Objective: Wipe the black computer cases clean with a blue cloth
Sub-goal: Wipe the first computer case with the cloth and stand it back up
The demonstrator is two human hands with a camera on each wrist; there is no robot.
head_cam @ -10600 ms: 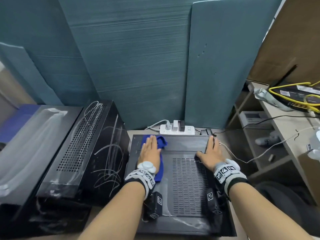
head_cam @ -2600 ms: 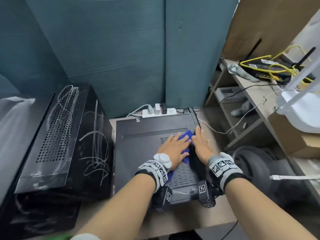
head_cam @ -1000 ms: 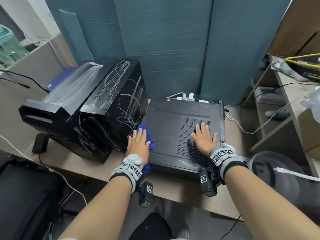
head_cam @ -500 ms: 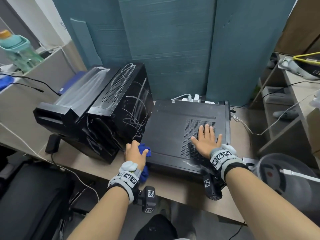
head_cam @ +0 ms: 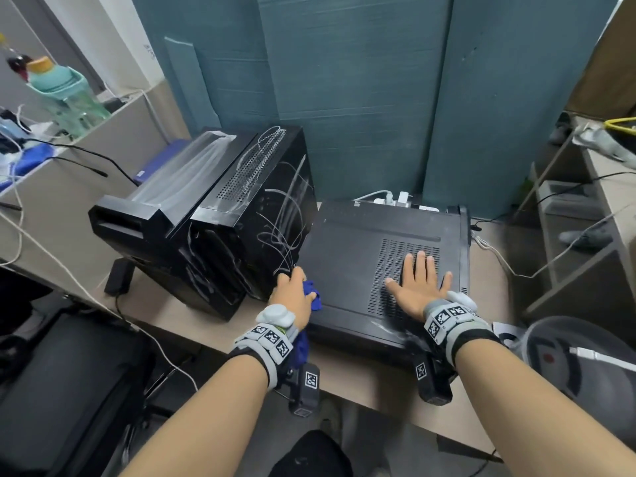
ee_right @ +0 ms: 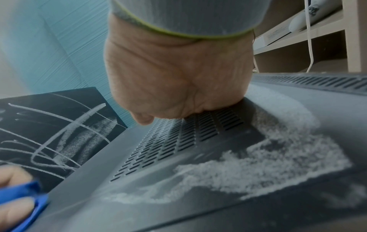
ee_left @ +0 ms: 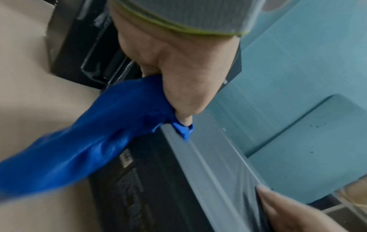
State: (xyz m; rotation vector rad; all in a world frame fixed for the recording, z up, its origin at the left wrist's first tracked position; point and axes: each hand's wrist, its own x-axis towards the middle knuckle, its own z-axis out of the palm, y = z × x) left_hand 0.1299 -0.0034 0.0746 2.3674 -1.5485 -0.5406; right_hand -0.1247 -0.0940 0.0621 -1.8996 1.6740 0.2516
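On the beige table [head_cam: 361,380] a black computer case [head_cam: 347,270] lies flat, its vented side panel facing up, at about 12 o'clock from the person. The right hand [head_cam: 414,290] rests palm down on the vent slots, fingers [head_cam: 421,266] straight and spread wide, holding nothing. In the right wrist view a pale dusty smear [ee_right: 258,164] covers the panel just behind that palm.

The left hand [head_cam: 292,297] sits at the flat case's 9 o'clock edge, fingers curled around a bunched blue cloth [head_cam: 311,294]. In the left wrist view the cloth [ee_left: 89,141] trails out of the fist [ee_left: 178,75] toward the table, and the thumb pins a corner of it on the case's top edge.

At 10 o'clock stand 2 more black cases. The nearer upright case [head_cam: 268,215] is just beside the flat one and carries white scribbled streaks on its side. The farther case [head_cam: 155,204] lies beyond it with a hazy white film on top. A white power strip [head_cam: 399,201] sits at the flat case's 12 o'clock end, against the teal panels [head_cam: 344,98].
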